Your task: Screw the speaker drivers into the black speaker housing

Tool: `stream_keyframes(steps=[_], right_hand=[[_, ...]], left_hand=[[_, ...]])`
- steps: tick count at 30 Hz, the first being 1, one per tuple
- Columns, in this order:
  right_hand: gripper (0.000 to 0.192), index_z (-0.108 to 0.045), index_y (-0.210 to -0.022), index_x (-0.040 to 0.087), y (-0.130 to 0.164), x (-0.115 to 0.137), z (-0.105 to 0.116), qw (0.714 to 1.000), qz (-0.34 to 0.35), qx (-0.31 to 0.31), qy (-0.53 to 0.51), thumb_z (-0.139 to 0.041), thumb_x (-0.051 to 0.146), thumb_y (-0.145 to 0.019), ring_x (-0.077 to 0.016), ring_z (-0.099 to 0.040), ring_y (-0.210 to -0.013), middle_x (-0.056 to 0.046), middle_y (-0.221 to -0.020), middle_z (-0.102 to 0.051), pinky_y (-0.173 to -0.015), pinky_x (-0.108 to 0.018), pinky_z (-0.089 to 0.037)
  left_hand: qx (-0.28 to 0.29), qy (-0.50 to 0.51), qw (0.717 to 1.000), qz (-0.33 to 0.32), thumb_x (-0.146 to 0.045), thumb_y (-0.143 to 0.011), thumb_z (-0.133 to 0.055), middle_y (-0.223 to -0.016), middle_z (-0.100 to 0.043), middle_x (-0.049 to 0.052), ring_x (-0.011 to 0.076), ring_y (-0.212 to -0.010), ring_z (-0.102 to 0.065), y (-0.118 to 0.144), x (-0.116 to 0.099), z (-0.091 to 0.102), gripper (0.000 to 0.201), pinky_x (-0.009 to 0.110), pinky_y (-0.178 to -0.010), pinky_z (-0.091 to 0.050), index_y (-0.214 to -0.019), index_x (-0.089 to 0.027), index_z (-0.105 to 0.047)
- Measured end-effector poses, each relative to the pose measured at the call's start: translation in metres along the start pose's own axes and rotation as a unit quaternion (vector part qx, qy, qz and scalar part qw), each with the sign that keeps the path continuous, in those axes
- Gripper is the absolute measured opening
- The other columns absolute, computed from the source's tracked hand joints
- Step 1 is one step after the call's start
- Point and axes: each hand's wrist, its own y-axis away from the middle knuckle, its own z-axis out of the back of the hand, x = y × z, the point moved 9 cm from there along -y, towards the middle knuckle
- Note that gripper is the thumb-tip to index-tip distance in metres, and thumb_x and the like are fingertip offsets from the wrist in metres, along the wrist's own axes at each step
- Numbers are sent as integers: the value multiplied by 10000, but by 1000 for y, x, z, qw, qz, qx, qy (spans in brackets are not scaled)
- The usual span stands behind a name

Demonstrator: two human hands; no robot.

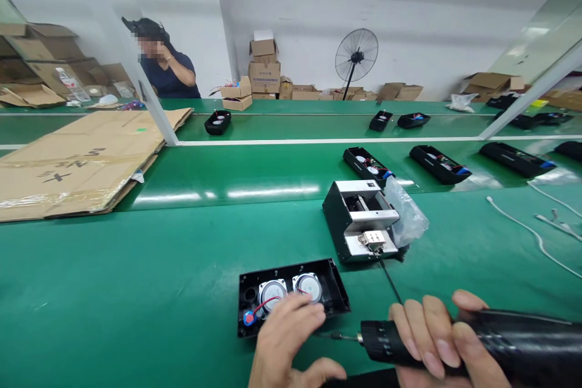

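White-walled workroom; green conveyor belt (182,267) fills the view, with a white dividing strip running across its far part; flattened cardboard sheet (86,157) lies at the belt's left edge; stacked cartons (264,70) and a standing fan (356,57) against the back wall; a seated person (168,70) beyond the far edge, hand raised to head.

Black open housings (439,163) sit in a row toward the belt's right edge, each holding small parts and wires, detail too small to tell; two more lie past the white strip; white cables (527,230) trail near the right edge.

Metal screw feeder box (359,218) stands mid-belt, just beyond the hands; a clear plastic bag (407,212) touches its right side.

Black speaker housing (291,297) lies open at the near edge; inside: two round speaker drivers (291,291) side by side, red wire and blue part at its left corner.

Left hand (284,339) rests, fingers curled down, on the housing's near rim; not clamped around it.

Right hand (443,339) is wrapped tight around the electric screwdriver (500,345), lying level; its bit (336,336) points left, tip beside the left hand, just short of the housing's near edge.
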Motion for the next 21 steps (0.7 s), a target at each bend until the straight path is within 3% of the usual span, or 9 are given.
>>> stream_keyframes(steps=[3, 7, 13, 21], right_hand=[[208, -723, -1076, 319, -4, 0, -12, 998, 48, 34, 19, -814, 278, -893, -111, -341, -397, 105, -541, -459, -420, -286, -349], [193, -699, -1144, 319, -4, -15, -31, 989, 72, 118, 54, -764, 258, -973, -102, -453, -427, 108, -586, -547, -481, -257, -443], [135, -647, -1152, 342, 2, -41, -46, 975, 52, 194, 96, -715, 294, -1047, -100, -499, -465, 114, -612, -527, -486, -224, -459], [170, -605, -1216, 362, 7, -52, -35, 965, 14, 228, 127, -663, 282, -1077, -113, -524, -529, 101, -673, -532, -537, -248, -478]], left_hand=[[75, -107, 991, -13, -629, -992, -732, -965, -845, 50, 322, -1098, -815, -10, 11, 0, 424, 543, -1115, -629, -1142, -234, -702], [149, -170, 974, -10, -530, -1081, -627, -798, -776, 8, 335, -1110, -788, 3, 30, -18, 320, 642, -1227, -496, -1034, -222, -700], [158, -172, 972, -20, -406, -1132, -550, -734, -752, -28, 237, -1006, -783, 14, 34, -27, 299, 532, -1324, -375, -923, -229, -670], [149, -172, 974, -21, -385, -1143, -532, -722, -732, -53, 198, -985, -775, 11, 25, -24, 312, 471, -1380, -260, -896, -234, -646]])
